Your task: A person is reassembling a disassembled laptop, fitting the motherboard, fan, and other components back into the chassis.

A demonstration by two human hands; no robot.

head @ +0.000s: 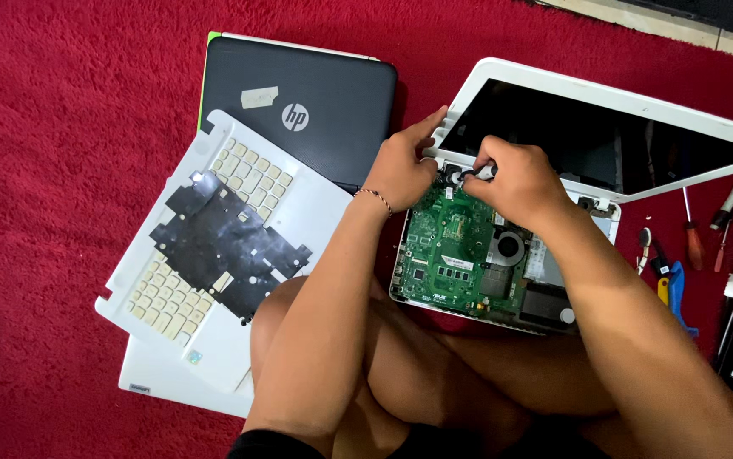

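Bare knees nearest, both hands (460,174) pinched on a small black part (458,174) above the green motherboard (456,255), left hand (402,168), right hand (515,180).

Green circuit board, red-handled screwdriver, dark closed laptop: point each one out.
green circuit board (447,251): head view, on its bare middle.
red-handled screwdriver (695,246): head view, on the red handle.
dark closed laptop (332,102): head view, on the lid's flat top.

A dark screen (588,140) in a white frame stands open; a pale label (258,97) sits on the black laptop lid (315,102).
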